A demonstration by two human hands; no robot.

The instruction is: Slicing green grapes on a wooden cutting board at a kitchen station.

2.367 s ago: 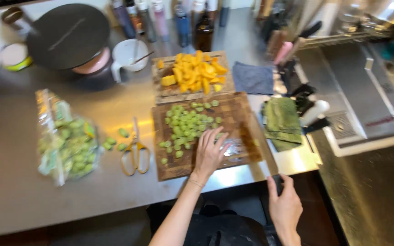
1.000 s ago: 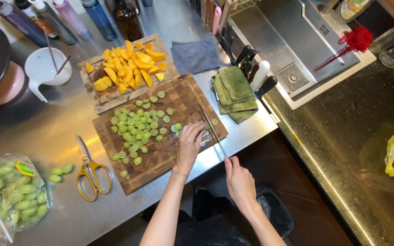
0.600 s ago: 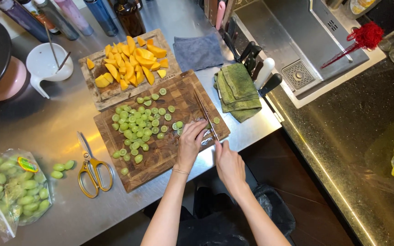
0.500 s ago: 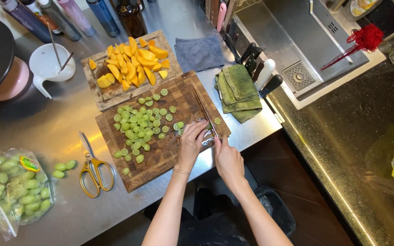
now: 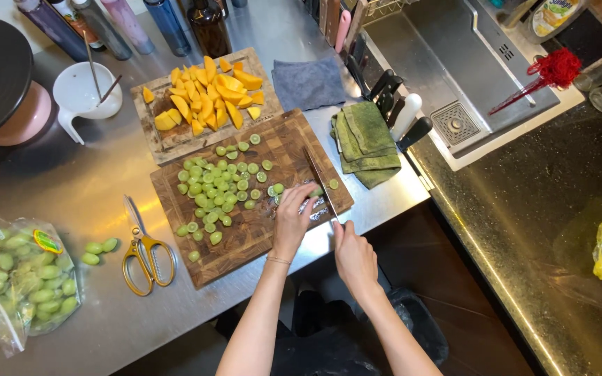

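My left hand (image 5: 292,217) rests on the dark wooden cutting board (image 5: 294,143), its fingertips curled over a green grape beside the knife blade. My right hand (image 5: 354,256) sits at the board's near edge, closed on the handle of a long kitchen knife (image 5: 318,179) whose blade points away across the board. Several halved green grapes (image 5: 217,191) lie spread over the board's left and middle.
A smaller board with orange fruit pieces (image 5: 207,101) lies behind. Yellow-handled scissors (image 5: 144,251), loose grapes (image 5: 99,249) and a bag of grapes (image 5: 15,275) sit left. Folded green cloths (image 5: 367,143), a knife block (image 5: 395,104) and a sink (image 5: 447,56) are right. A white bowl (image 5: 85,90) and bottles stand at the back.
My right hand rose from below the counter edge and closed on the knife handle. My left hand stayed on the board by the blade.
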